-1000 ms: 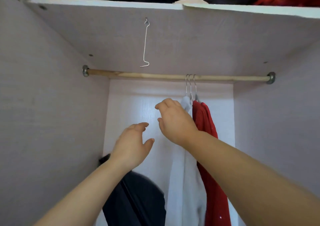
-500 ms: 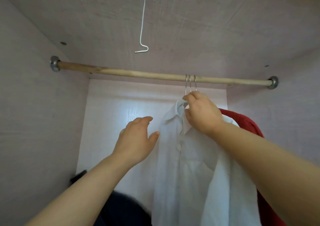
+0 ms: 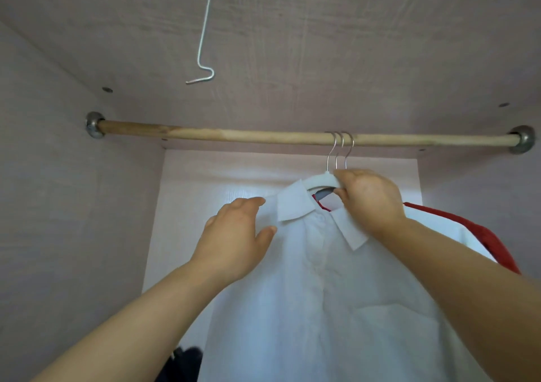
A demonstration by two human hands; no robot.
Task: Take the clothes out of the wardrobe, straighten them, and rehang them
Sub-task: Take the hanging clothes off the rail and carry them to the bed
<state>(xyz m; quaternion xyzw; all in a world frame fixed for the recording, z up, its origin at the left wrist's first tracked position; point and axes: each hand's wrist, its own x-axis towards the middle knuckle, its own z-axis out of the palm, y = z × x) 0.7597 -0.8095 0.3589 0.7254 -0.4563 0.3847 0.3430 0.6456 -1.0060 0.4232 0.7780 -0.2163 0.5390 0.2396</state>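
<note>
A white collared shirt (image 3: 336,294) hangs on a white hanger (image 3: 317,182) from the wooden rail (image 3: 205,132), its front turned toward me. My right hand (image 3: 370,198) grips the hanger's top just under the three metal hooks (image 3: 339,150). Fingers spread, my left hand (image 3: 237,235) rests on the shirt's left shoulder beside the collar. Behind the white shirt a red garment (image 3: 491,236) hangs on its own hanger, mostly hidden.
A bent wire hook (image 3: 203,39) dangles from the wardrobe ceiling at upper left. Wardrobe side walls close in left (image 3: 58,220) and right. Dark clothing (image 3: 184,361) lies at the bottom left. The rail's left stretch carries no hangers.
My right hand has closed on the white hanger and turned the shirt to face me. My left hand has come onto the shirt's shoulder. The view has moved closer and tilted upward.
</note>
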